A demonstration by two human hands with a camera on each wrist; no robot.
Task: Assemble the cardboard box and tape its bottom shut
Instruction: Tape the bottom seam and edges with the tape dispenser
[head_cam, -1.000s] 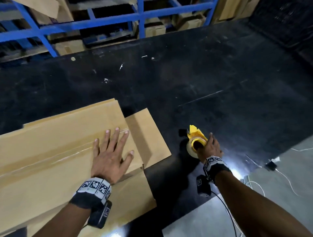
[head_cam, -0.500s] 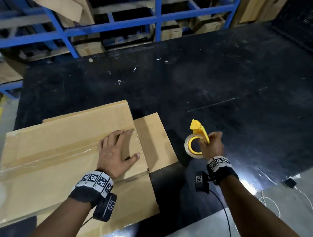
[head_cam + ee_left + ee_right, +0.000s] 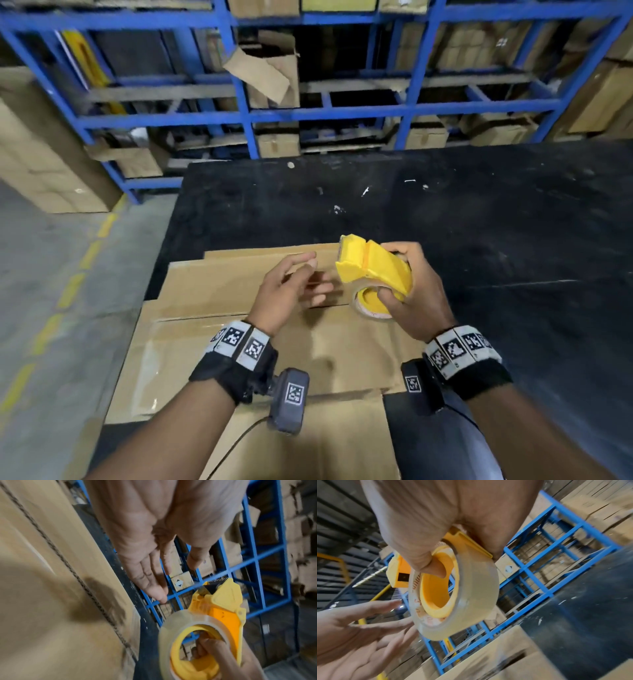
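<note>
A flat brown cardboard box (image 3: 239, 346) with a strip of clear tape lies on the black table (image 3: 479, 219); it shows again in the left wrist view (image 3: 42, 588). My right hand (image 3: 407, 291) grips a yellow tape dispenser (image 3: 373, 267) with a roll of clear tape (image 3: 462, 601), held in the air above the box. In the wrist view my right thumb (image 3: 426, 561) hooks into the roll's core. My left hand (image 3: 294, 287) hovers just left of the dispenser (image 3: 214, 608), fingers (image 3: 150, 582) straight and apart, holding nothing.
Blue steel racks (image 3: 329, 109) stacked with cardboard cartons stand behind the table. Grey concrete floor (image 3: 51, 308) with yellow dashes runs along the left. Small white scraps (image 3: 366, 190) lie on the far part of the table.
My right hand lifted the dispenser off the table and carried it left over the box. My left hand rose from the cardboard toward it. My head tilted up.
</note>
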